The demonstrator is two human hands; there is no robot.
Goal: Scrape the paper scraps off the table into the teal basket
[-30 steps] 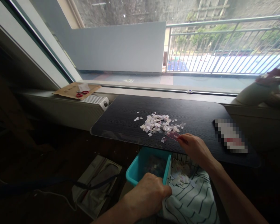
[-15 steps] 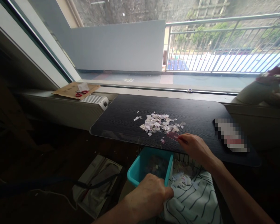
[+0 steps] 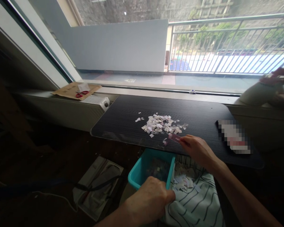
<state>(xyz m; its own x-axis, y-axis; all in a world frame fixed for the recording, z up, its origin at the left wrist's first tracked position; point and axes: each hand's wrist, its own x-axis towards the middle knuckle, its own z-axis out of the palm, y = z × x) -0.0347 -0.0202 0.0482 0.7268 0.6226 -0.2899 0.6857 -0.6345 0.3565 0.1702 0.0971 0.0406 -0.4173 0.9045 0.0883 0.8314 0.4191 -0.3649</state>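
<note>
My left hand (image 3: 151, 194) is closed on the near rim of a turquoise plastic bin (image 3: 135, 177), just below the table's front edge. Small scraps lie inside the bin, dim and hard to make out. Over the dark table (image 3: 191, 108), my right hand (image 3: 195, 146) pinches a flat, see-through pink strip (image 3: 174, 137), perhaps plastic. The strip's far end is at the near right side of a pile of small white paper scraps (image 3: 159, 124). A few loose pieces lie apart from the pile, one (image 3: 165, 142) close to the strip.
A blurred-out flat object (image 3: 234, 137) lies at the table's right. Below, more scraps (image 3: 186, 181) rest in a basket beside striped cloth (image 3: 196, 201). Red scissors (image 3: 81, 94) lie on a brown envelope (image 3: 68, 91) on the sill. A box (image 3: 98, 189) stands on the floor.
Almost nothing differs. The view has shifted very slightly; both hands keep their hold, and the pink strip stays at the edge of the pile.
</note>
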